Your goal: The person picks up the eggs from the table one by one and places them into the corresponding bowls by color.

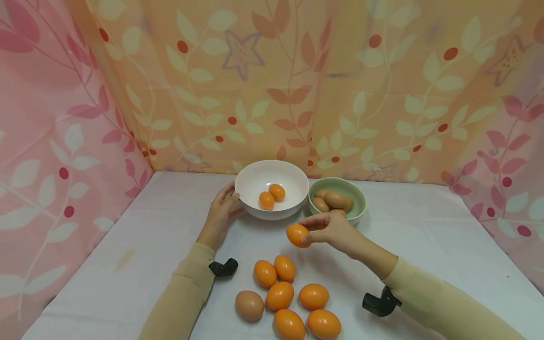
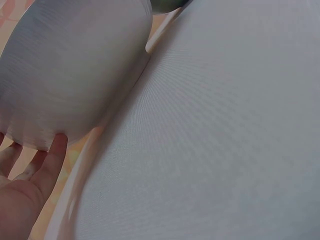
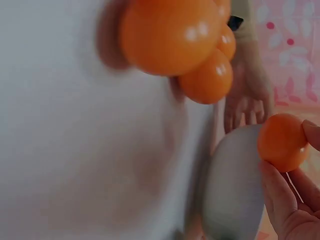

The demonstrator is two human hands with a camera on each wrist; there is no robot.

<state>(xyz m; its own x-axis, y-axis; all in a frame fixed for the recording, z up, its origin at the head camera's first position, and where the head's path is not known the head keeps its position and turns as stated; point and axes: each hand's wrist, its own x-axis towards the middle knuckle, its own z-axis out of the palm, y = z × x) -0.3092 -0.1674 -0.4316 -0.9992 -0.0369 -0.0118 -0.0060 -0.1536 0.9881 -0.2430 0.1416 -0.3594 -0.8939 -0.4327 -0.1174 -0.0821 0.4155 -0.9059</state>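
My right hand [image 1: 335, 231] pinches an orange egg [image 1: 297, 235] between thumb and fingers, just in front of the white bowl [image 1: 272, 215]. The right wrist view shows this held egg [image 3: 283, 142] close up, with fingertips on its sides. My left hand [image 1: 221, 210] rests at the bowl's left side; its extended fingertips touch the outer wall of the white bowl [image 2: 75, 65] in the left wrist view. Inside the bowl lie two orange eggs [image 1: 272, 196]. Nearer me, several orange eggs [image 1: 314, 296] and one brown egg [image 1: 249, 305] lie on the table.
A green bowl [image 1: 360, 203] with several brown eggs [image 1: 335, 199] stands at the right of the white bowl, behind my right hand. White cloth [image 1: 442, 236] covers the table. Patterned curtains [image 1: 263, 94] hang along its back and sides.
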